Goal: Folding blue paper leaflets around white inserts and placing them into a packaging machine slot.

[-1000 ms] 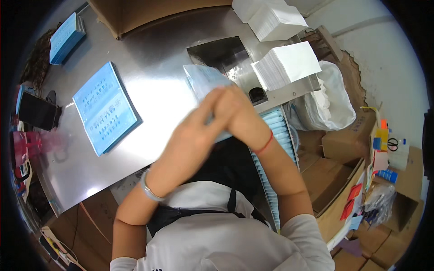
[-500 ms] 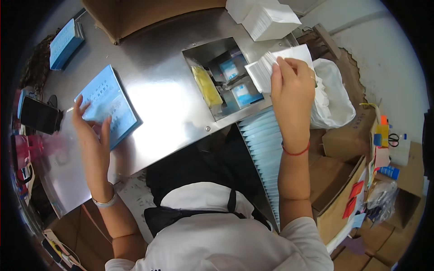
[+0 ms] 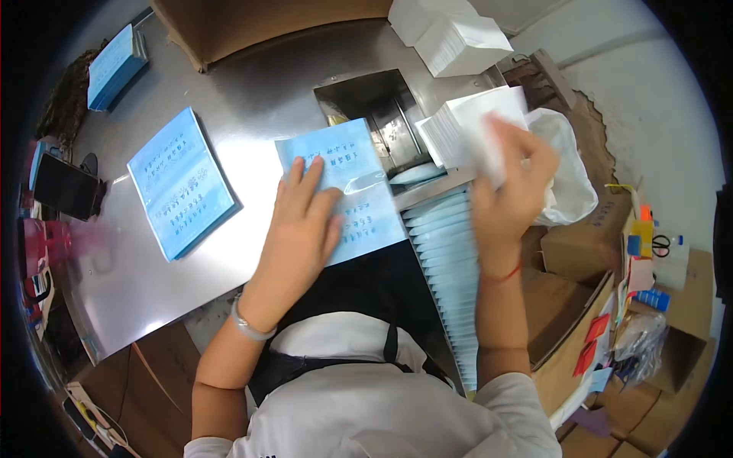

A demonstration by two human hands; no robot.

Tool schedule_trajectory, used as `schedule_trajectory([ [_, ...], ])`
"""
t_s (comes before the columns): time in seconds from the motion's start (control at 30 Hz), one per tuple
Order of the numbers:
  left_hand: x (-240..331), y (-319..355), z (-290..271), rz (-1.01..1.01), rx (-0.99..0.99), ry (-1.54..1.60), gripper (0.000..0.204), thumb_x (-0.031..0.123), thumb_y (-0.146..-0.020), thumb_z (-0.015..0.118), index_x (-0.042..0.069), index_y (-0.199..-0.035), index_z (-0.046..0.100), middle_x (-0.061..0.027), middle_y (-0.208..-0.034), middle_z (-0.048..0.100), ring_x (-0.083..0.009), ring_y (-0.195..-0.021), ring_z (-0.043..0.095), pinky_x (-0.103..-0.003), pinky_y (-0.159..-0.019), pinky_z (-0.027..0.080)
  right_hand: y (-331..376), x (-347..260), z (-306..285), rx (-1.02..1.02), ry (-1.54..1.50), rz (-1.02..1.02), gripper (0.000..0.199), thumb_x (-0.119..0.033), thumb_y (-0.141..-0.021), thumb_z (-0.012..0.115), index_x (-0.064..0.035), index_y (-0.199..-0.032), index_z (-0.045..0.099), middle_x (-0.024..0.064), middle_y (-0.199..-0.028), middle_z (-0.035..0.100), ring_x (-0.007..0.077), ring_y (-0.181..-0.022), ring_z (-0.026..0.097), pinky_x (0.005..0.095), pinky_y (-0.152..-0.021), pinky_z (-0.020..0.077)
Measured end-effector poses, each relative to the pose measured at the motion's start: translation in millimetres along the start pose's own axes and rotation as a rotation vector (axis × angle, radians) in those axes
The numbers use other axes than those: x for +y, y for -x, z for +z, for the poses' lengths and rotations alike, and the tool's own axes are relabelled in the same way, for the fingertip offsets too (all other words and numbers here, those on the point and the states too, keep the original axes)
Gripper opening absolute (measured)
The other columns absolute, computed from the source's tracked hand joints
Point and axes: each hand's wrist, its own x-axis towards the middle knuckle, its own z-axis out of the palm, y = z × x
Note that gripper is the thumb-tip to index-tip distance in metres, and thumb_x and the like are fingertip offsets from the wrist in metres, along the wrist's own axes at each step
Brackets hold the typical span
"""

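My left hand [image 3: 301, 221] lies flat, fingers spread, on a light blue plastic pouch [image 3: 343, 172] that rests on the steel table [image 3: 252, 107] in front of a recessed metal bin [image 3: 374, 107]. My right hand [image 3: 508, 183] is blurred; it pinches a white folded sheet [image 3: 489, 133] at the stack of white sheets [image 3: 450, 130] beside the bin. A stack of blue pouches [image 3: 179, 183] lies to the left. A long row of filled blue pouches [image 3: 450, 267] runs toward me under my right forearm.
A cardboard box [image 3: 229, 23] stands at the table's far edge, more white sheet stacks [image 3: 450, 34] at the back right. Another blue pile [image 3: 114, 65] sits far left, a dark phone-like object [image 3: 65, 187] at the left edge. A white bag [image 3: 569, 168] and cartons [image 3: 580, 305] crowd the right.
My left hand has carried one blue pouch from the left stack to the table in front of the bin. My right hand has lifted a white sheet off its stack.
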Motion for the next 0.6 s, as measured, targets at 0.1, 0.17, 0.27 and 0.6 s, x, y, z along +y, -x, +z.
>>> schedule_trajectory([
  [0.1, -16, 6, -15, 0.067, -0.020, -0.239, 0.046, 0.006, -0.067, 0.074, 0.003, -0.110, 0.060, -0.0201, -0.136, 0.050, -0.0378, -0.126, 0.048, -0.045, -0.098, 0.040, 32, -77, 9, -0.409, -0.329, -0.407, 0.031, -0.013, -0.087, 0.064, -0.0112, -0.117, 0.070, 0.0117, -0.117, 0.063, 0.0320, -0.110, 0.059, 0.0547, -0.104, 0.0423],
  [0.17, -23, 5, -18, -0.013, -0.025, -0.139, 0.044, 0.007, -0.067, 0.075, 0.003, -0.108, 0.060, -0.0194, -0.136, 0.050, -0.0368, -0.125, 0.048, -0.044, -0.098, 0.040, 51, -89, 33, -0.432, -0.383, -0.340, 0.035, -0.018, -0.082, 0.065, -0.0123, -0.116, 0.070, 0.0099, -0.113, 0.063, 0.0275, -0.108, 0.059, 0.0601, -0.107, 0.0383],
  [0.27, -18, 8, -19, -0.151, -0.013, 0.029, 0.036, 0.007, -0.068, 0.077, 0.006, -0.100, 0.060, -0.0176, -0.137, 0.049, -0.0382, -0.130, 0.043, -0.051, -0.100, 0.036, 19, -78, 59, -0.377, -0.077, -0.240, 0.026, -0.013, -0.081, 0.063, -0.0012, -0.102, 0.069, 0.0113, -0.100, 0.062, 0.0312, -0.103, 0.058, 0.0604, -0.107, 0.0360],
  [0.6, -9, 7, -11, 0.117, -0.007, -0.151, 0.033, 0.013, -0.080, 0.072, 0.019, -0.112, 0.065, -0.0169, -0.136, 0.046, -0.0394, -0.125, 0.045, -0.057, -0.104, 0.034, -2, -8, 12, -0.043, 0.097, 0.168, 0.025, 0.000, -0.082, 0.063, 0.0071, -0.106, 0.069, 0.0155, -0.101, 0.062, 0.0307, -0.092, 0.059, 0.0418, -0.082, 0.0482],
])
